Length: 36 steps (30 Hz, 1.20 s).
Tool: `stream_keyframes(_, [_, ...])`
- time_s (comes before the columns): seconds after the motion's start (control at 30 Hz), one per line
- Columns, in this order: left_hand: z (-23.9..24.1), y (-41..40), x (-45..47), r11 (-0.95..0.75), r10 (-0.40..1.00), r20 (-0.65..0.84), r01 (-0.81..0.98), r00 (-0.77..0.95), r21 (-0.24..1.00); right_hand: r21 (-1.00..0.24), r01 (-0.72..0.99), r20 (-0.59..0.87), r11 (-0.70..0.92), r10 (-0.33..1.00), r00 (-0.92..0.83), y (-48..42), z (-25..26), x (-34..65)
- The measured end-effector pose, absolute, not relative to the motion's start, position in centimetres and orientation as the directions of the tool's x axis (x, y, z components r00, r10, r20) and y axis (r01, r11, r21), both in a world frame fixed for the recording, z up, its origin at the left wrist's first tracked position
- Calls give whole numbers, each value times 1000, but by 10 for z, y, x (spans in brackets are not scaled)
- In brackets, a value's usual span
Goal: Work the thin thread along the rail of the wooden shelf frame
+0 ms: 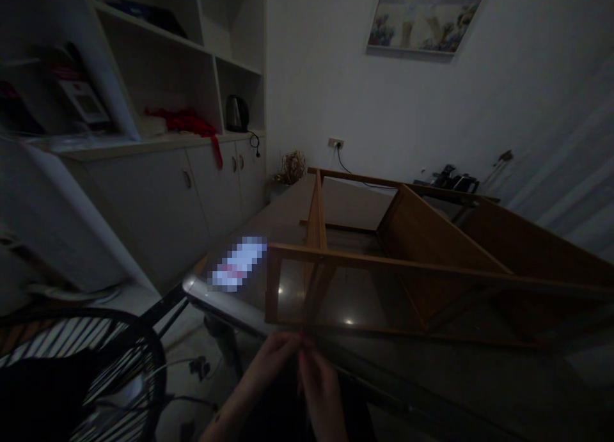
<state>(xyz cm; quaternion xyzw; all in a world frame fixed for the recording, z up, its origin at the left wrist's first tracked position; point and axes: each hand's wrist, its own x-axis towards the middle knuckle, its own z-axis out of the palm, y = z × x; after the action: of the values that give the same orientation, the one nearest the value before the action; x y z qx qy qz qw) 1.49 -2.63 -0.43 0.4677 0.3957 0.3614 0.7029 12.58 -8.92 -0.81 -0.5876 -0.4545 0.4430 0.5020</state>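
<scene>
My left hand and my right hand meet low in the middle of the view, just in front of the table's near edge. The fingers of both are closed and pressed together at the tips. Anything between them is too dark and small to make out. Just beyond my hands, a brown wooden shelf unit lies on its side across the glossy table. To its left, a blurred-out lit screen, perhaps a phone, rests at the table's corner.
At lower left stands a black slatted round chair, with cables on the floor beside it. White cabinets line the left wall, holding a kettle and red cloth. A cord runs from the wall socket behind the shelf unit.
</scene>
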Motion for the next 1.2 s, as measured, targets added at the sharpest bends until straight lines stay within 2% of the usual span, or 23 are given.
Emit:
stream_keyframes(0.1, [-1, -24, 15, 242, 936, -204, -101, 288, 965, -974, 227, 43, -9, 974, 221, -88, 5, 126])
stream_keyframes(0.2, [-4, -21, 15, 190, 962, -171, -73, 214, 979, -964, 266, 87, 29, 974, 209, -89, 6, 126])
stream_keyframes(0.33, [-6, -21, 16, 191, 944, -165, -66, 285, 979, -990, 138, 58, 13, 942, 332, -94, -16, 129])
stream_keyframes(0.47, [-7, -23, 17, 241, 919, -187, -120, 348, 963, -995, 96, 66, 30, 915, 397, -101, -44, 134])
stream_keyframes(0.67, [-10, -25, 15, 266, 906, -195, -146, 375, 953, -987, -51, -160, -151, 942, 296, -99, -34, 126])
stream_keyframes(0.83, [-8, -24, 16, 230, 926, -192, -82, 325, 970, -979, -74, -204, -191, 943, 262, -93, -10, 121])
stream_keyframes(1.0, [-9, -22, 17, 225, 931, -188, -85, 313, 971, -966, -144, -243, -216, 947, 209, -88, -8, 122])
stream_keyframes(1.2, [-7, -20, 15, 177, 939, -148, -66, 311, 982, -970, -183, -201, -161, 954, 221, -82, -7, 123])
